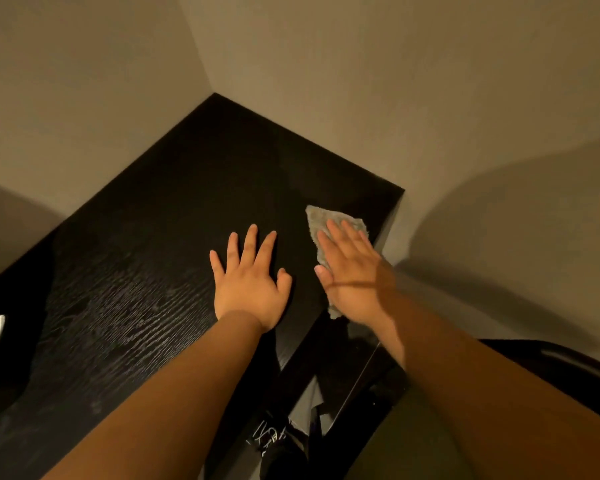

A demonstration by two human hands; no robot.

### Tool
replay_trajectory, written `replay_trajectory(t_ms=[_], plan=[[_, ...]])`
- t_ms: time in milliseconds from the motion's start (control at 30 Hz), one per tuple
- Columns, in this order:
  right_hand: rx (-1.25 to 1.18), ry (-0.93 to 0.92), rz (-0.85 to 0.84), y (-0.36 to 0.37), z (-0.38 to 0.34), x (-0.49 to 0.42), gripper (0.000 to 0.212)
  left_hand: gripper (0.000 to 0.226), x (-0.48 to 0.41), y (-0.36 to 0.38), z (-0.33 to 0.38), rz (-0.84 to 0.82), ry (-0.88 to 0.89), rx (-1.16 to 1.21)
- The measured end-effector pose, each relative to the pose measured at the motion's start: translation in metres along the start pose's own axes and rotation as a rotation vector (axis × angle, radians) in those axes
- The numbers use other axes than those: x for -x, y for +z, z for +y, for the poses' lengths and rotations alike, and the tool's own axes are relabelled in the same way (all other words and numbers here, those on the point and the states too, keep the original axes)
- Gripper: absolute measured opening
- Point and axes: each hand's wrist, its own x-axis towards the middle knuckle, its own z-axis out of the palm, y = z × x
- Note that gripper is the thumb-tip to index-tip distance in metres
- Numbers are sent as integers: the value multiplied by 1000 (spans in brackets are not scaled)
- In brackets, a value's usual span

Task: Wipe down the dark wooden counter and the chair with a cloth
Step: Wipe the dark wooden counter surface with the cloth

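Grey cloth (321,220) on black wood-grained counter (146,265), beige walls (361,81) behind

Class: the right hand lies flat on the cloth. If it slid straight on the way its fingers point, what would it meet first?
Probably the wall behind the counter. The right hand, flat on the cloth, points across bare dark counter top; nothing shows in between, though depth is hard to judge.

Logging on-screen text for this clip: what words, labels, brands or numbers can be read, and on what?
No readable text.
The dark wooden counter, the cloth and the walls: no writing on them.
White marks on the dark shoe at the bottom of the view: too blurred to tell whether they are lettering.
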Motion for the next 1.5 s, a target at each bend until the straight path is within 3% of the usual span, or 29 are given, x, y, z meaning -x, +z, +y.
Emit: replay_trajectory(t_ms=[67,200,300,433,533,667,767,900,1000,1067,1167,1267,1400,1500], plan=[[56,1,-104,-12,25,-20,74,69,-1,0,0,1,-1,9],[110,227,0,-21,68,-59,71,72,-1,0,1,15,-24,43],[85,367,-2,-21,48,-58,73,75,-3,0,1,25,-51,62],[40,297,69,-2,-1,-20,76,75,-4,1,2,35,-58,53],[71,204,-20,-11,21,-28,77,75,-4,1,2,39,-62,46],[136,368,-21,-23,63,-69,74,76,-5,1,3,36,-69,58],[108,432,-4,-21,45,-72,75,76,-6,-1,2,24,-58,62],[39,200,77,3,-15,-45,77,77,-6,-2,1,4,-44,55],[47,53,-5,-2,-8,-47,78,76,-7,-3,0,11,-33,65],[72,55,-45,-15,17,-67,81,76,-7,-3,0,19,-33,73],[77,257,-43,-30,45,-101,76,76,-9,-4,-2,41,-20,85],[63,334,-32,-28,31,-106,77,72,-26,-11,-10,138,54,90],[16,99,40,-4,-8,-74,82,74,-67,-26,-27,130,-7,37],[24,4,-73,-9,4,-79,86,75,-80,-24,-36,63,-74,48]])
